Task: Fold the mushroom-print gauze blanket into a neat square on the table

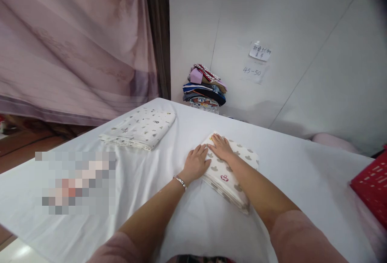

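Noted left hand (196,163) and right hand (222,149) laid flat, fingers straightened and unclenched. Located thick, folded white cloth with grey-beige mushroom-like prints (216,169) beneath the right fingers and touching the left ones (recorded one red-outlined motif (224,178), nearer than the fingertips). Saw folded white cloth with small dark prints (139,129) left of the fingers, well apart; stack of multicoloured folded fabrics (204,87) beyond them, beside pale wall (272,17); red slotted plastic basket (371,186) far right of them. Found white sheet-covered table (290,166) under both cloths.
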Demonstrator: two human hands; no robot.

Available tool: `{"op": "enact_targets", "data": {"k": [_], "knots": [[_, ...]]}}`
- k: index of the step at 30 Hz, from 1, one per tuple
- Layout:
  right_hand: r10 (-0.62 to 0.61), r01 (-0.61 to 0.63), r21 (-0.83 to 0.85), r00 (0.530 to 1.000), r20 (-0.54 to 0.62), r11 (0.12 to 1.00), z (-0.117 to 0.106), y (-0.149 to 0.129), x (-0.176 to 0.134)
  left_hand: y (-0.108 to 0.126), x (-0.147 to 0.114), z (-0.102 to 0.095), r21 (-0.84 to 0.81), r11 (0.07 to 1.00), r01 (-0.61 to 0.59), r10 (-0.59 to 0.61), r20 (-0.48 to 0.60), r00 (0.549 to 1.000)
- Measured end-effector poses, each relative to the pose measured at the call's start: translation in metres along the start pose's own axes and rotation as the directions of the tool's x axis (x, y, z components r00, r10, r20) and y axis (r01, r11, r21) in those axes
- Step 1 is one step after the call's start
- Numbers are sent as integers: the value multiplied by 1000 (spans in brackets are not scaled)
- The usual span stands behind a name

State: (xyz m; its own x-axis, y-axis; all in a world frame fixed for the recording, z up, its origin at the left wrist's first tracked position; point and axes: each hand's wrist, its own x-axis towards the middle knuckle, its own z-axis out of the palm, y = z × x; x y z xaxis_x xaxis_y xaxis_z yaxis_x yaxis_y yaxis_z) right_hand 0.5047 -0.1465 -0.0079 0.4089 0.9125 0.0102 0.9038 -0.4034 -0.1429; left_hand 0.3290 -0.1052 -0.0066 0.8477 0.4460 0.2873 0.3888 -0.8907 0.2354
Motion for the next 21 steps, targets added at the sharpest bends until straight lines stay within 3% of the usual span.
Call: {"op": "enact_targets", "data": {"k": [6, 12, 16, 21], "knots": [[-53, 54, -24, 998, 46, 998, -17, 22, -19, -2, 1, 1, -10, 1000, 4, -4, 9, 1000], [181, -182, 29, 983, 30, 983, -27, 70, -47, -1, 1, -2, -20, 1000, 24, -23, 44, 999], [382, -373, 178, 924, -19, 911, -25, 96, -68, -1, 1, -4, -27, 999, 36, -34, 71, 997], [489, -450, 304, 870, -65, 840, -22, 118, -94, 2, 2, -6, -30, 998, 54, -52, 88, 995]]}}
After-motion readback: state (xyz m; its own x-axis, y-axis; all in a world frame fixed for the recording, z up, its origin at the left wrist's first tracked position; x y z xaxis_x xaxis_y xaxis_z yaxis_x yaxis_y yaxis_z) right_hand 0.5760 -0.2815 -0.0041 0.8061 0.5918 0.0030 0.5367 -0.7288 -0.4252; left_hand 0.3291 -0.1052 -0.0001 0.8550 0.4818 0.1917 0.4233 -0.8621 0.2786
